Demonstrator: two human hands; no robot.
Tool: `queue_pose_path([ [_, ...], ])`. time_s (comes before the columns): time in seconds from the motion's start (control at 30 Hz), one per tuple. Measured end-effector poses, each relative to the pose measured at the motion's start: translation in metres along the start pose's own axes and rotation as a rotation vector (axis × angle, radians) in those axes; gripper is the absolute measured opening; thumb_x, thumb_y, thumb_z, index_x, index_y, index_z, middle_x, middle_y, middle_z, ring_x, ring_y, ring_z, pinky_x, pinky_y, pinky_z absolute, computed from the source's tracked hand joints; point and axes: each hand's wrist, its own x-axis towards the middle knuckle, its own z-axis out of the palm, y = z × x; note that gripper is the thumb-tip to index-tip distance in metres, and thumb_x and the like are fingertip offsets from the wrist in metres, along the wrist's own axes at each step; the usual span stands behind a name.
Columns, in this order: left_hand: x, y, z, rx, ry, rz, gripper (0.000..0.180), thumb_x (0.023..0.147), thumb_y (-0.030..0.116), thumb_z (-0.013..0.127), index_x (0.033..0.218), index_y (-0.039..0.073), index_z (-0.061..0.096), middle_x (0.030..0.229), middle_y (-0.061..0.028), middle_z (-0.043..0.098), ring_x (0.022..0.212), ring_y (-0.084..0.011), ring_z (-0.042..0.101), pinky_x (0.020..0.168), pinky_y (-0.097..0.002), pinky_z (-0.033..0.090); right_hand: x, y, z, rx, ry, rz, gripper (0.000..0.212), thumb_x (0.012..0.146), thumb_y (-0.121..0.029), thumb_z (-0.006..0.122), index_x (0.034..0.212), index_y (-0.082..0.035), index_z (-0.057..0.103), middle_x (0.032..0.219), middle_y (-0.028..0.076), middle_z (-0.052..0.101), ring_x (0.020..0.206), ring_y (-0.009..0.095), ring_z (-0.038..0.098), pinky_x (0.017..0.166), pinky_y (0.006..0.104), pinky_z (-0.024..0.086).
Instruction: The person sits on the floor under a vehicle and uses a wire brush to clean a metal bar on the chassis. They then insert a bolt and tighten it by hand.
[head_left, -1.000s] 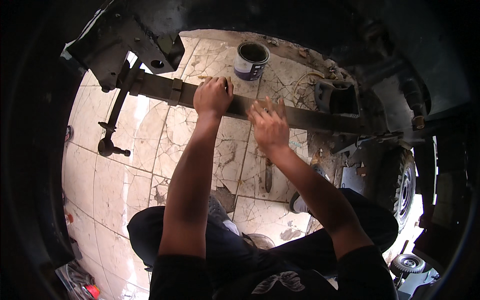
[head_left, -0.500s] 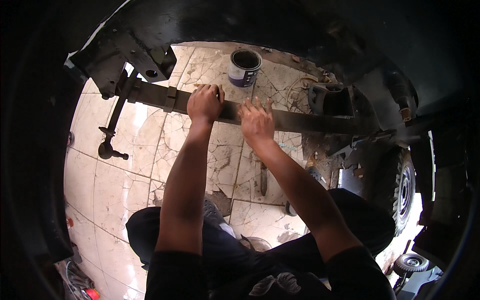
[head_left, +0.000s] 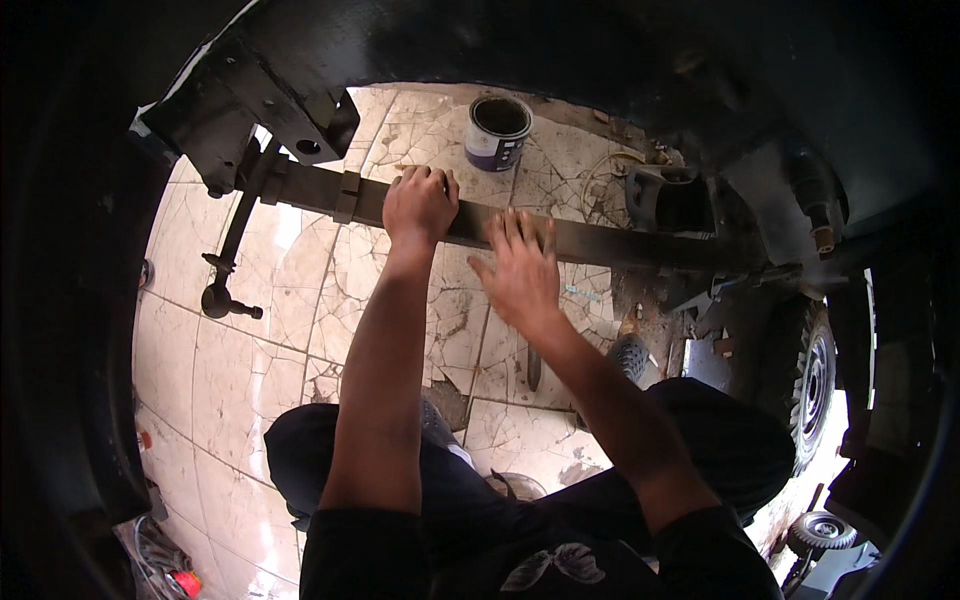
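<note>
Shirt [head_left: 462, 565] black, short-sleeved; left sleeve [head_left: 362, 548] and right sleeve [head_left: 712, 552] plain, forearms bare below them. Chest print [head_left: 553, 568] pale grey, lobed, finely veined (butterfly or leaves, cannot tell which). Trousers [head_left: 728, 440] very dark, near black, full-cut around the knees. Right shoe [head_left: 628, 356] grey, upper dotted with small round holes. White patch [head_left: 460, 455] at left ankle, sock or shoe unclear. Left hand [head_left: 420, 210] and right hand [head_left: 524, 278] bare.

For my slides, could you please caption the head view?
Left hand gripping a dark bar, right hand open over it, above cracked tiles.
</note>
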Motion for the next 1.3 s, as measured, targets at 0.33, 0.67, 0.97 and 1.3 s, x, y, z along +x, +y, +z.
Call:
queue_pose_path([
  [0.33,0.002,0.004,0.003,-0.031,0.039,0.011,0.031,0.102,0.031,0.062,0.088,0.009,0.078,0.100,-0.0089,0.078,0.103,-0.0269,0.074,0.088,-0.0419,0.059,-0.002,0.002,0.016,0.012,0.053,0.034,0.095,0.103,-0.072,0.044,0.169,-0.006,0.028,0.179,0.015,0.019,0.165,0.036,0.015,0.133,0.0581,0.004],
  [0.67,0.000,0.008,0.003,-0.042,0.020,0.006,0.031,0.100,0.031,0.063,0.086,0.008,0.079,0.099,-0.0093,0.078,0.105,-0.0266,0.073,0.090,-0.0422,0.058,0.016,-0.001,0.011,-0.038,-0.041,0.013,0.109,0.100,-0.082,0.036,0.170,-0.001,0.018,0.178,0.019,0.018,0.166,0.035,0.009,0.133,0.0582,-0.003],
  [0.97,0.002,0.010,0.002,-0.061,0.013,0.009,0.030,0.100,0.031,0.063,0.088,0.008,0.078,0.099,-0.0098,0.077,0.105,-0.0273,0.072,0.090,-0.0425,0.058,0.014,0.012,0.001,-0.104,-0.056,-0.062,0.119,0.094,-0.087,0.040,0.170,0.001,0.016,0.178,0.021,0.018,0.167,0.033,0.009,0.132,0.0611,-0.002],
  [1.3,0.001,0.003,0.007,-0.065,0.001,-0.027,0.027,0.097,0.032,0.066,0.089,0.010,0.079,0.099,-0.0104,0.077,0.105,-0.0283,0.072,0.092,-0.0416,0.057,-0.004,0.014,0.001,-0.119,-0.102,-0.130,0.113,0.097,-0.084,0.042,0.170,0.000,0.019,0.177,0.021,0.018,0.165,0.036,0.014,0.132,0.0610,0.006],
])
